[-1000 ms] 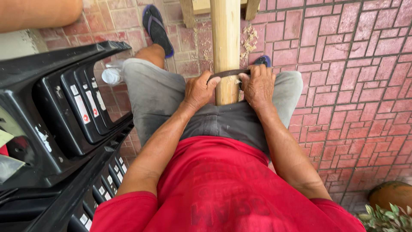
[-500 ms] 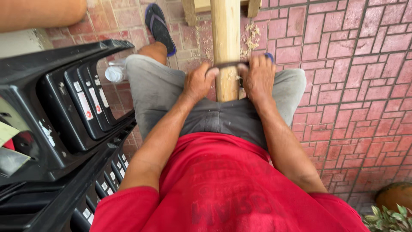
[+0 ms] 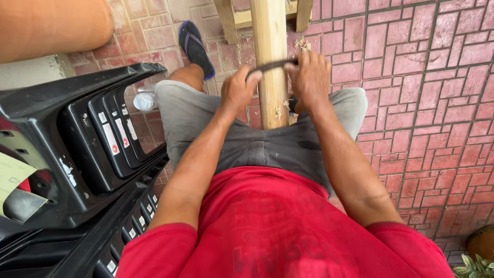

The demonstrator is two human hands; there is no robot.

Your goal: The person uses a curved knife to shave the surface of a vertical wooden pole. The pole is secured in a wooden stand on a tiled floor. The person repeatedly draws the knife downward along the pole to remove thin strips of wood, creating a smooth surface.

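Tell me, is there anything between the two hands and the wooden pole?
Only the curved blade: the left hand and right hand grip its ends, and it lies across the wooden pole.

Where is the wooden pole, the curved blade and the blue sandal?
wooden pole (image 3: pixel 268 31): head view, bare upper shaft.
curved blade (image 3: pixel 275 64): head view, middle across pole.
blue sandal (image 3: pixel 195 47): head view, strap area.

The pole is pale, bare wood, smooth and matt, with loose shavings beside it. The thin dark blade across it looks like dull metal, though blurred. The stacked chairs are glossy black plastic; the paving is rough reddish brick.
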